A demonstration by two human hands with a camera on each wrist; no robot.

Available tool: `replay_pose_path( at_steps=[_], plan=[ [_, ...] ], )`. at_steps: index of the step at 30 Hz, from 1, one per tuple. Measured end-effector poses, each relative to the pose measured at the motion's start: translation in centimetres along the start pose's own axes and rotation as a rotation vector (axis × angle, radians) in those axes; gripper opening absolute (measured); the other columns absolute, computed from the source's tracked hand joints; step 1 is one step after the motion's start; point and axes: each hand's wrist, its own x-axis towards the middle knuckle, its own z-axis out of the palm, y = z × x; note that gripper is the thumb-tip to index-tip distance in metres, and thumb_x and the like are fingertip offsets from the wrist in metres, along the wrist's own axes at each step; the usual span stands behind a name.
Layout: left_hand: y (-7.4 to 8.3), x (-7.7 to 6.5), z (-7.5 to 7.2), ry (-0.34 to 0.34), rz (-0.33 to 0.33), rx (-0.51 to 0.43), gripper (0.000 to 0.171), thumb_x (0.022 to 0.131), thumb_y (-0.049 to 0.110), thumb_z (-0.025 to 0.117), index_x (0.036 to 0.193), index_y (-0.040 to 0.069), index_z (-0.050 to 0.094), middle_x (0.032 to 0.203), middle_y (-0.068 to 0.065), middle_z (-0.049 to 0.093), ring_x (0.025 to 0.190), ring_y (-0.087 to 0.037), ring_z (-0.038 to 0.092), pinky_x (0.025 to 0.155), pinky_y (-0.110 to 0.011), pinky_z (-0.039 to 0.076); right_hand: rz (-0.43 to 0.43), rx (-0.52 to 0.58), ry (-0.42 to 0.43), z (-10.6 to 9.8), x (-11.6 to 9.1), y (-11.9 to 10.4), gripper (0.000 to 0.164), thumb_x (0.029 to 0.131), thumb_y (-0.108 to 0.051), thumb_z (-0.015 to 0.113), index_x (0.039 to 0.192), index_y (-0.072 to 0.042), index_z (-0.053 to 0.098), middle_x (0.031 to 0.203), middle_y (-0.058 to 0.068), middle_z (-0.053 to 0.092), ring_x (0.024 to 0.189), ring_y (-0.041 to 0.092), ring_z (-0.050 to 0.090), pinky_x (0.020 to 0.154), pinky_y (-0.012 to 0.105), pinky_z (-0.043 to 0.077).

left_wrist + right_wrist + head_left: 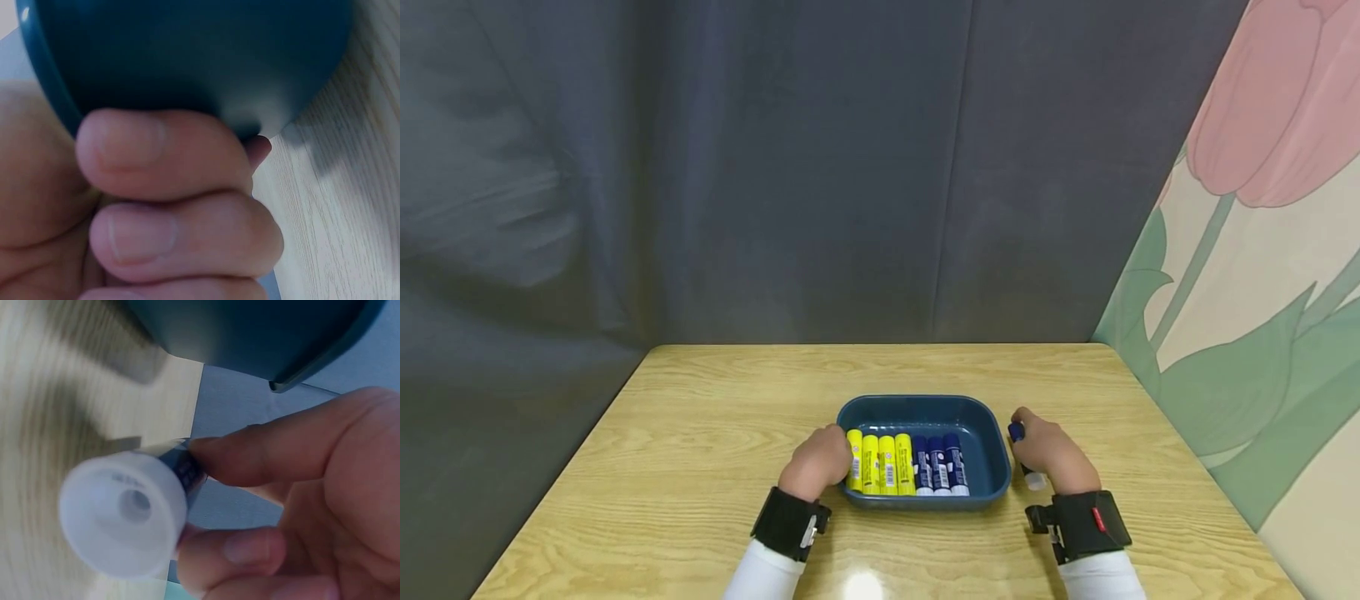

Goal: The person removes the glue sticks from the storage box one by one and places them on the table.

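A dark blue rectangular tray (925, 502) holds a row of glue sticks: several yellow ones (887, 467) on the left and three blue ones with white bases (937, 467) beside them. My left hand (822, 457) grips the tray's left end. In the left wrist view its curled fingers (169, 153) lie against the outer wall, with the thumb largely hidden. To the right of the tray, my right hand (1051, 450) pinches another blue glue stick (1017, 432) between thumb and fingers. Its hollow white base (122, 515) faces the right wrist camera, tilted close over the table.
The tray stands on a light wood table (730, 417). Behind the table hangs a dark grey curtain (820, 183); at the right is a wall painted with a pink tulip (1255, 108). The tray's right end has bare floor beside the blue sticks.
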Motion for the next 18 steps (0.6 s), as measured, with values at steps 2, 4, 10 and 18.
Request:
replay_pose_path(
  at_steps=[2,4,10,18],
  plan=[
    [0.06,-0.08,-0.03,0.001,-0.001,0.001,0.016,0.094,0.007,0.042,0.09,-0.001,0.056,0.069,-0.009,0.051,0.056,-0.021,0.048,0.049,-0.029,0.035,0.002,0.007,-0.007,0.08,0.03,0.05,0.047,0.085,-0.004,0.046,0.131,0.002,0.039,0.097,0.022,0.058,0.074,0.027,0.055,0.061,0.036,0.043],
    [0.09,-0.17,-0.1,-0.001,0.0,0.005,0.016,0.094,0.007,0.042,0.091,-0.002,0.056,0.069,-0.009,0.051,0.057,-0.021,0.048,0.049,-0.029,0.035,0.004,0.01,-0.011,0.19,0.12,0.12,0.048,0.085,-0.003,0.046,0.132,0.002,0.039,0.099,0.023,0.058,0.076,0.028,0.055,0.062,0.036,0.044],
    [0.12,-0.33,-0.13,-0.005,-0.004,0.014,0.017,0.094,0.008,0.043,0.093,-0.002,0.056,0.069,-0.009,0.051,0.057,-0.02,0.048,0.049,-0.029,0.036,0.014,0.015,-0.016,0.76,0.34,0.42,0.048,0.084,-0.002,0.045,0.131,0.002,0.039,0.099,0.022,0.057,0.077,0.028,0.055,0.062,0.036,0.043],
    [0.31,-0.36,-0.39,-0.003,-0.016,0.021,0.017,0.094,0.008,0.043,0.097,-0.003,0.056,0.069,-0.009,0.051,0.057,-0.02,0.049,0.049,-0.028,0.036,0.023,0.008,-0.015,0.89,0.71,0.48,0.049,0.083,-0.003,0.046,0.131,0.002,0.039,0.097,0.02,0.057,0.076,0.028,0.055,0.061,0.037,0.043]
  ],
)
